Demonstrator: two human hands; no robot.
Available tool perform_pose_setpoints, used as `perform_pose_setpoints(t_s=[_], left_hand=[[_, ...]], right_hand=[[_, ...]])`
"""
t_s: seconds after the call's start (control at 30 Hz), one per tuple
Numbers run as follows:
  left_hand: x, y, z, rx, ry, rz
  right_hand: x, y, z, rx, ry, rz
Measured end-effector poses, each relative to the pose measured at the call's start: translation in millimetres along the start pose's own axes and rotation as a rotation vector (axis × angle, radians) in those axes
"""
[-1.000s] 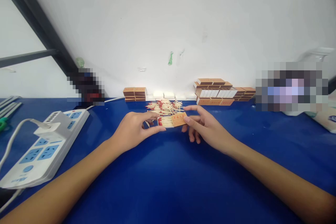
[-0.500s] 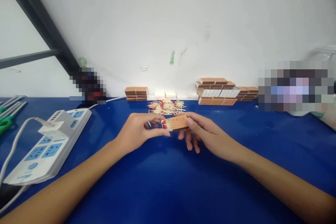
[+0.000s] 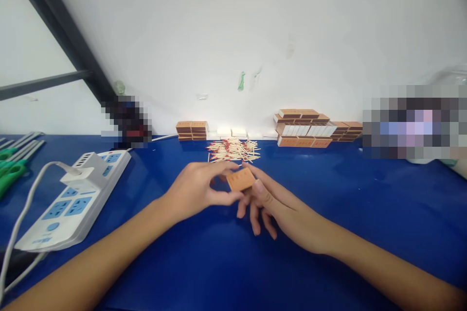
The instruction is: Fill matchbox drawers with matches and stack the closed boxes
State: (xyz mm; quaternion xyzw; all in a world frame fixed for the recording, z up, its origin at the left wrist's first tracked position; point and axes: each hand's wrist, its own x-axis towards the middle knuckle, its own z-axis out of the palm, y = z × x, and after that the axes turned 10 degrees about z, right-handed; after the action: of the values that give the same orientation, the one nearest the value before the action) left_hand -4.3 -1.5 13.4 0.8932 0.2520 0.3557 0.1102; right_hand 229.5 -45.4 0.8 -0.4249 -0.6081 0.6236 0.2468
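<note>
Above the blue table, both of my hands are on a small orange matchbox (image 3: 241, 180), its printed face turned up. My left hand (image 3: 197, 187) has its thumb and fingertips at the box's left end. At the right end, my right hand (image 3: 279, 199) pinches the box between thumb and index finger, the other fingers hanging loosely below. The box looks closed, with no match heads showing. Just beyond my hands lies a heap of loose red-tipped matches (image 3: 233, 149).
Stacked matchboxes (image 3: 191, 130) stand by the wall on the left, with a larger stack (image 3: 304, 129) on the right. White pieces (image 3: 239, 132) line the wall between them. A power strip (image 3: 73, 204) with cables and green-handled scissors (image 3: 12, 175) lie at left.
The tray of red-tipped matches has slid into its sleeve and no longer shows. My hands and the box have moved slightly nearer, and the box has tilted.
</note>
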Motion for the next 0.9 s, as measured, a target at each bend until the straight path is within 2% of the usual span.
perform_pose_setpoints(t_s=[0.07, 0.13, 0.27, 0.37, 0.47, 0.63, 0.73, 0.8, 0.9], left_hand=[[7, -18, -19.5, 0.141, -0.039, -0.092], [17, -43, -46.5, 0.281, -0.025, -0.143], [34, -96, -97.9, 0.506, 0.015, -0.235], [40, -124, -114.4, 0.522, 0.008, -0.243], [38, -137, -115.5, 0.526, -0.025, -0.225], [31, -140, -114.6, 0.596, -0.012, -0.189], [32, -132, -110.4, 0.657, -0.008, -0.167], [33, -117, -100.6, 0.684, -0.022, -0.129], [28, -78, -72.2, 0.687, -0.056, -0.063]], right_hand=[[2, 2, -6, -0.131, 0.107, -0.025], [3, 4, -12, -0.304, 0.189, -0.07], [2, 4, -21, -0.558, 0.241, -0.131], [2, 2, -23, -0.683, 0.252, -0.134], [4, -1, -24, -0.743, 0.257, -0.159], [7, 2, -23, -0.779, 0.306, -0.19], [10, 9, -26, -0.787, 0.346, -0.204], [15, 10, -34, -0.82, 0.398, -0.244], [33, 2, -56, -0.917, 0.535, -0.313]])
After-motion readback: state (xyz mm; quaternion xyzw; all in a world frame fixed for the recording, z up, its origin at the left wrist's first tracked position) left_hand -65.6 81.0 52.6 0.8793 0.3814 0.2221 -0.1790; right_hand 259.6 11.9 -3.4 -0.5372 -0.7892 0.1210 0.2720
